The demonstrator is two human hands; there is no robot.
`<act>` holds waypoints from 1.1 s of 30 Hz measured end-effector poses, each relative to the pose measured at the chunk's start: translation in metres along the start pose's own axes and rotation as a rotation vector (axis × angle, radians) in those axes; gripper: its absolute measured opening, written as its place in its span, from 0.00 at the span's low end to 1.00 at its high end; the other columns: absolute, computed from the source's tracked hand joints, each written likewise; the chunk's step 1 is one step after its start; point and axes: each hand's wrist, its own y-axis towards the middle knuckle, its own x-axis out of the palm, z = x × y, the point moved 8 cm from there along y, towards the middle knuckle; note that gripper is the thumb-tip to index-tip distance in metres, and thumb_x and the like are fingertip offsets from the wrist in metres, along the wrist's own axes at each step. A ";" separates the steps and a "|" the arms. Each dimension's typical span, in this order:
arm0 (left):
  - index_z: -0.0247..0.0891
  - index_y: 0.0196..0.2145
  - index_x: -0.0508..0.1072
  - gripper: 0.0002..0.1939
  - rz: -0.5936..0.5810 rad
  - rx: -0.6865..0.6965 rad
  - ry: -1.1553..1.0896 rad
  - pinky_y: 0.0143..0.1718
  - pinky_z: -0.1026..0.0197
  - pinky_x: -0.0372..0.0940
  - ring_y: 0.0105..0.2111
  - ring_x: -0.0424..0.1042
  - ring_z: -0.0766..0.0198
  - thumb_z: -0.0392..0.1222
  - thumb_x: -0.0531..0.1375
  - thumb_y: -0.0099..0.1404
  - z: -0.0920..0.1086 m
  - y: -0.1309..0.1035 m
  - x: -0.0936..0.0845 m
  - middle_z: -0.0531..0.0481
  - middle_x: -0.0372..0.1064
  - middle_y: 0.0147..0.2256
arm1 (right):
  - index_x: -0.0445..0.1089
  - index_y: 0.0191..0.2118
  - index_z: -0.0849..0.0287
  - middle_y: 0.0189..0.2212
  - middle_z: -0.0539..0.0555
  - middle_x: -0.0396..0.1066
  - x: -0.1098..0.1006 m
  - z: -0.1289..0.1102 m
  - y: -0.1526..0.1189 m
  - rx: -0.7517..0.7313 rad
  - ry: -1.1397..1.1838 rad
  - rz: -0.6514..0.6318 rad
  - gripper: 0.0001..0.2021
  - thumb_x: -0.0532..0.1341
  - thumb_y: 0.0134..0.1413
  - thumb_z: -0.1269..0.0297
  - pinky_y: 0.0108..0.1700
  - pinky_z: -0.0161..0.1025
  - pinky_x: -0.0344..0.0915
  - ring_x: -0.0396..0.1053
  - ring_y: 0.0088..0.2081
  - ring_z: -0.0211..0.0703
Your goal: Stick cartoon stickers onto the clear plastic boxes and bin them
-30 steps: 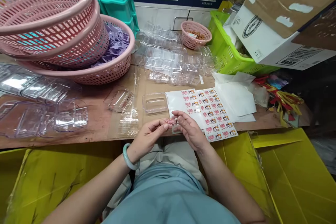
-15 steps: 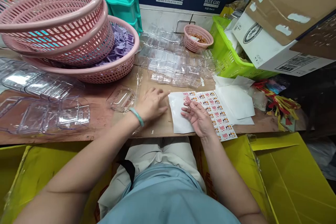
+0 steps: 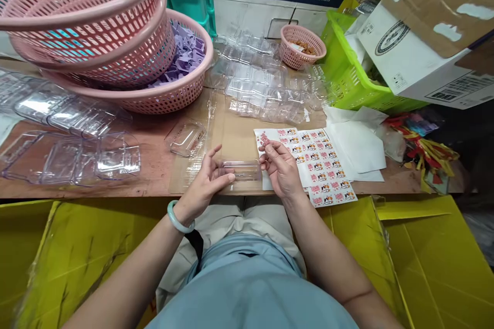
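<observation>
A clear plastic case (image 3: 247, 170) is gripped at its left end by my left hand (image 3: 208, 179), thumb on top, just above the table's front edge. My right hand (image 3: 281, 167) pinches a small pink sticker (image 3: 264, 139) between thumb and finger, at the case's right end. Beneath and beside my right hand lie sticker sheets (image 3: 331, 164) printed with pink marks and orange-and-white cats. Another clear case (image 3: 188, 138) rests on the table behind my left hand.
Stacked pink baskets (image 3: 116, 93) stand at the back left, one with purple pieces. Clear plastic trays (image 3: 262, 90) lie at the back centre. A small pink basket (image 3: 297, 61), green basket (image 3: 343, 69) and white papers (image 3: 357, 146) are to the right.
My left hand has moved left and nearer the front edge, and now holds a clear case. My right hand still pinches the sticker. The view has shifted slightly.
</observation>
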 end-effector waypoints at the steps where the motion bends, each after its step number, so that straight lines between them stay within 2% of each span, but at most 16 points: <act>1: 0.49 0.60 0.57 0.34 -0.026 -0.003 0.036 0.54 0.55 0.63 0.49 0.67 0.61 0.42 0.65 0.58 0.000 0.000 -0.001 0.49 0.64 0.47 | 0.68 0.34 0.55 0.34 0.48 0.70 -0.001 -0.002 -0.001 -0.004 -0.025 0.001 0.13 0.68 0.45 0.56 0.25 0.30 0.63 0.65 0.27 0.31; 4: 0.44 0.56 0.65 0.28 -0.048 0.000 0.099 0.55 0.56 0.62 0.52 0.66 0.59 0.43 0.65 0.58 0.000 0.003 -0.003 0.47 0.63 0.52 | 0.69 0.31 0.56 0.31 0.48 0.70 -0.001 -0.014 -0.009 -0.033 -0.121 -0.019 0.11 0.67 0.46 0.55 0.29 0.31 0.66 0.66 0.27 0.32; 7: 0.44 0.56 0.65 0.30 -0.046 -0.001 0.080 0.55 0.56 0.62 0.53 0.66 0.57 0.43 0.67 0.56 0.000 0.005 -0.005 0.46 0.63 0.56 | 0.71 0.30 0.57 0.26 0.48 0.71 0.006 -0.019 -0.023 -0.005 -0.244 -0.112 0.10 0.67 0.49 0.55 0.31 0.33 0.67 0.67 0.27 0.34; 11: 0.42 0.57 0.66 0.32 -0.091 -0.031 0.022 0.58 0.55 0.59 0.55 0.66 0.57 0.43 0.67 0.56 -0.001 0.008 -0.006 0.45 0.68 0.53 | 0.72 0.29 0.59 0.20 0.48 0.70 0.011 -0.012 -0.032 0.093 -0.415 -0.185 0.13 0.67 0.49 0.53 0.30 0.35 0.67 0.65 0.23 0.34; 15: 0.42 0.58 0.67 0.30 -0.095 -0.071 -0.010 0.59 0.53 0.59 0.52 0.68 0.58 0.47 0.64 0.59 -0.004 0.011 -0.010 0.47 0.69 0.52 | 0.72 0.29 0.60 0.18 0.47 0.68 0.014 -0.009 -0.029 0.116 -0.505 -0.203 0.14 0.66 0.49 0.52 0.27 0.33 0.64 0.63 0.21 0.33; 19: 0.41 0.57 0.68 0.29 -0.047 -0.083 -0.061 0.59 0.52 0.59 0.49 0.71 0.59 0.50 0.64 0.60 -0.008 0.012 -0.011 0.47 0.73 0.46 | 0.72 0.29 0.61 0.17 0.46 0.67 0.018 -0.007 -0.031 0.156 -0.573 -0.216 0.15 0.66 0.49 0.51 0.23 0.30 0.59 0.61 0.20 0.31; 26: 0.39 0.56 0.70 0.29 0.020 -0.077 -0.104 0.57 0.53 0.61 0.45 0.72 0.62 0.52 0.64 0.59 -0.007 0.012 -0.010 0.47 0.73 0.43 | 0.71 0.27 0.60 0.16 0.46 0.65 0.028 -0.006 -0.033 0.216 -0.664 -0.260 0.19 0.66 0.47 0.47 0.19 0.30 0.53 0.57 0.17 0.30; 33: 0.40 0.54 0.71 0.27 0.028 -0.085 -0.142 0.55 0.56 0.62 0.42 0.72 0.65 0.51 0.64 0.58 -0.007 0.012 -0.010 0.49 0.72 0.40 | 0.69 0.24 0.60 0.15 0.46 0.65 0.039 -0.005 -0.031 0.233 -0.704 -0.287 0.20 0.66 0.45 0.45 0.19 0.30 0.53 0.57 0.16 0.30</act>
